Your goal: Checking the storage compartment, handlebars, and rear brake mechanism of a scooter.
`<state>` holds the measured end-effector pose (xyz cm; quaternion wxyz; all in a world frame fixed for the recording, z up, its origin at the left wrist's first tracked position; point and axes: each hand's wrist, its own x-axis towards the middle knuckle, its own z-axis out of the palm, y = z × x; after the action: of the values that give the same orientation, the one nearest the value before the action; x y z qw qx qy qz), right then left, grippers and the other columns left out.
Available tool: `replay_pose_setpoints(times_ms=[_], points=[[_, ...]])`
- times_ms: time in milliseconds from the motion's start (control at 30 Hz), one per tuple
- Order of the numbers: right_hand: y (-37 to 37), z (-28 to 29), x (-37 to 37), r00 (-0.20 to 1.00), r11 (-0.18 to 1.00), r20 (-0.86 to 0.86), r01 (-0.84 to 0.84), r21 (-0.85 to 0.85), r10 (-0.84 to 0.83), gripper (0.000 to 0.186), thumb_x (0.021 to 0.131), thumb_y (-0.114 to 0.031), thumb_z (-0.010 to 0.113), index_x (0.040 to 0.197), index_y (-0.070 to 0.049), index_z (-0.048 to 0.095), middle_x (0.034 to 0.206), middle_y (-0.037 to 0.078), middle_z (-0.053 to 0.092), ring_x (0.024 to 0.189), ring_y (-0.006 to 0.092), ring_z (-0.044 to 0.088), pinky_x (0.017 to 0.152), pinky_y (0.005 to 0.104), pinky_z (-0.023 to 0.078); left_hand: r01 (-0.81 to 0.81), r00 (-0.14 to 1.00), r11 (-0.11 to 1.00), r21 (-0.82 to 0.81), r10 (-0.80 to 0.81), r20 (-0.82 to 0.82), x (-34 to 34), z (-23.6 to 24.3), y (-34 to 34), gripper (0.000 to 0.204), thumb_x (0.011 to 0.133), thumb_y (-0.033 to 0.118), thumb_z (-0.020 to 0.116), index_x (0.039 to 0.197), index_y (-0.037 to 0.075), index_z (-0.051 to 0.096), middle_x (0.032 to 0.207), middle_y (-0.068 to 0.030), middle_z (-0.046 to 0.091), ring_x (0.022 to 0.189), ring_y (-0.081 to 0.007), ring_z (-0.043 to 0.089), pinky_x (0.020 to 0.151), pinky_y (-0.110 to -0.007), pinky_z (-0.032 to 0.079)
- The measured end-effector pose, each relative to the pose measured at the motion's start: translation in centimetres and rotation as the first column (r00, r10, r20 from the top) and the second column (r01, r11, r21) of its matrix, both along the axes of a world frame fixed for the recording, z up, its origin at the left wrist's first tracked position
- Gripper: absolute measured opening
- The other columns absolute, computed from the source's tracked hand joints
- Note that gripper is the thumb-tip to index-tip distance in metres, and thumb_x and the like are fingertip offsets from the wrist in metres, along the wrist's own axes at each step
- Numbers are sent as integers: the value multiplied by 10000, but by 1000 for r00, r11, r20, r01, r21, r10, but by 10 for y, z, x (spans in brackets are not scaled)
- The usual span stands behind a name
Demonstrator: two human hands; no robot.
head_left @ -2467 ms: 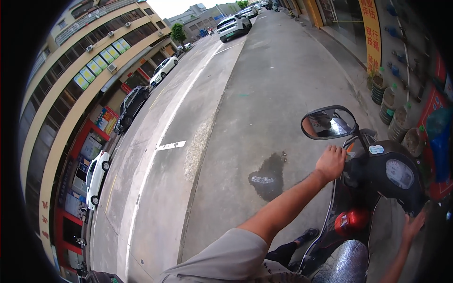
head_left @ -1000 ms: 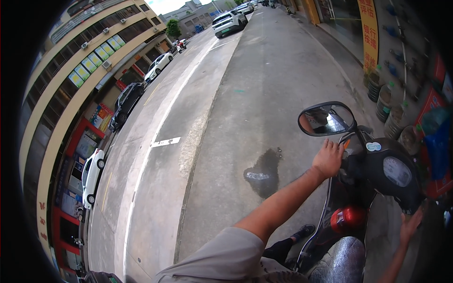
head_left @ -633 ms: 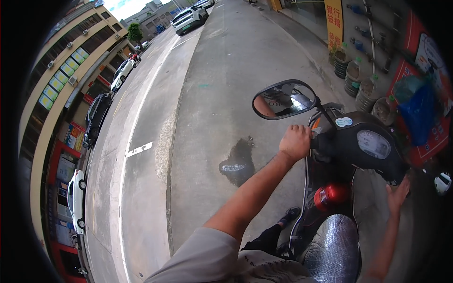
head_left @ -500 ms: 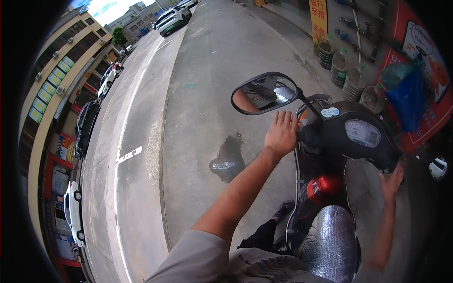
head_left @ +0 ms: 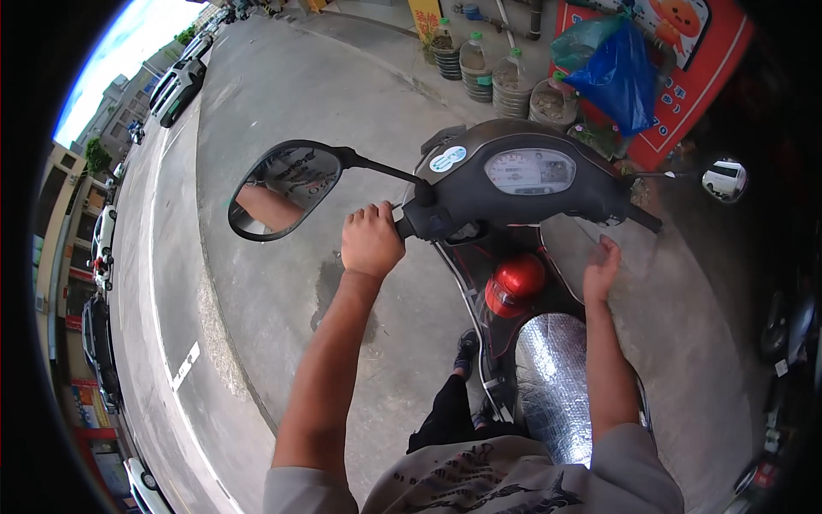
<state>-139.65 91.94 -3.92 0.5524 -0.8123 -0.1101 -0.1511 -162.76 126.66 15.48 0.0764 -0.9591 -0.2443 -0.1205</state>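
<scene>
A dark scooter stands before me, its black dashboard (head_left: 531,171) turned toward me. My left hand (head_left: 373,240) is closed around the left handlebar grip, beneath the round-edged left mirror (head_left: 287,190). My right hand (head_left: 602,272) is in the air, apart from the right handlebar grip (head_left: 644,218) and below it; its fingers are loosely bent and I see nothing in them. On the footboard lies a shiny red helmet (head_left: 516,285). Silver reflective sheeting covers the seat (head_left: 552,377) just in front of my body.
Cut plastic bottles with soil (head_left: 512,86) line the wall ahead. Beside them hang a blue plastic bag (head_left: 618,77) and a red sign board (head_left: 685,94). Parked vehicles, including a white car (head_left: 177,90), stand along the road on the left. More scooters (head_left: 796,343) are at the dim right edge.
My view has swung right, so the scooter sits more central. My left hand now wraps the left grip, where its fingers were stretched out. My right hand has come away from the right grip.
</scene>
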Motion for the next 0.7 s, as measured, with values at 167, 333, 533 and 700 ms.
replay_pose_setpoints(times_ms=[167, 333, 533, 700], points=[[68, -59, 2, 878, 958, -423, -114, 264, 222, 269, 826, 34, 579, 1093, -3, 586, 955, 72, 639, 866, 181, 610, 783, 310, 492, 89, 988, 992, 87, -99, 119, 3, 0, -4, 511, 767, 123, 591, 1265, 26, 523, 1084, -145, 612, 1065, -315, 568, 1008, -449, 389], [131, -62, 25, 699, 910, -627, -82, 406, 343, 285, 915, -162, 572, 1189, -85, 597, 1022, 60, 649, 867, 177, 636, 780, 323, 508, 41, 996, 994, 99, -48, 76, -1, -3, -3, 578, 747, 122, 621, 1305, 22, 509, 1158, -155, 594, 1157, -326, 533, 1131, -464, 309], [163, -66, 46, 610, 789, -640, 38, 613, 468, 358, 935, -254, 569, 1246, -78, 563, 1081, 56, 647, 899, 186, 648, 764, 330, 522, 24, 998, 999, 27, -25, 50, 3, -4, -2, 386, 686, 91, 649, 1067, 64, 594, 880, -129, 632, 839, -325, 620, 779, -417, 456], [177, -63, 46, 568, 711, -608, 57, 701, 554, 359, 941, -269, 563, 1241, -73, 560, 1070, 63, 647, 879, 187, 651, 711, 329, 518, -4, 1000, 1000, -25, 5, 20, 1, -3, 0, 401, 689, 99, 649, 1084, 66, 593, 906, -134, 633, 858, -327, 621, 802, -423, 457]])
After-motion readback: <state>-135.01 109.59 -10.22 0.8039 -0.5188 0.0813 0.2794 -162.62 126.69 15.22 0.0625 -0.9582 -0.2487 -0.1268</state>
